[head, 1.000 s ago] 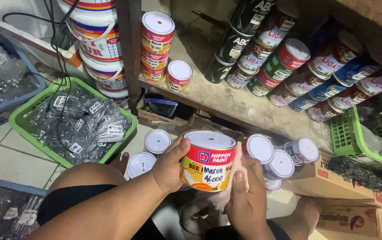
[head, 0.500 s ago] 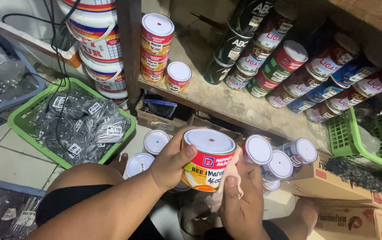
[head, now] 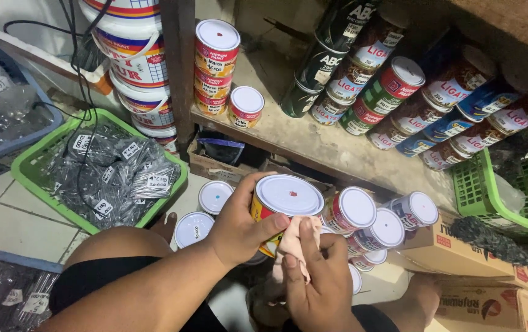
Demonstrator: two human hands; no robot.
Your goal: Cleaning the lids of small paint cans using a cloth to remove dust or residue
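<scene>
Left hand (head: 239, 224): clamped around the paint can (head: 282, 206) (white lid up).
Right hand (head: 316, 280): presses pink cloth (head: 291, 243) against the can's side.
Shelf (head: 313, 144): just above the can.

Both hands meet close together, left hand (head: 239, 224) curled in grip, right hand (head: 316, 270) fingers pressed flat.

I count 1 paint tin (head: 282, 206) in my hands, with 1 pale cloth (head: 294, 243) against it. Around it on the floor sit 2 white-lidded tins to the left (head: 214, 197) and at least 4 to the right (head: 387, 229). On the shelf: 1 stack of 3 tins (head: 216, 64), plus 1 small tin (head: 245, 106). I see 2 green baskets (head: 27, 169) and 2 white buckets (head: 134, 46).
</scene>
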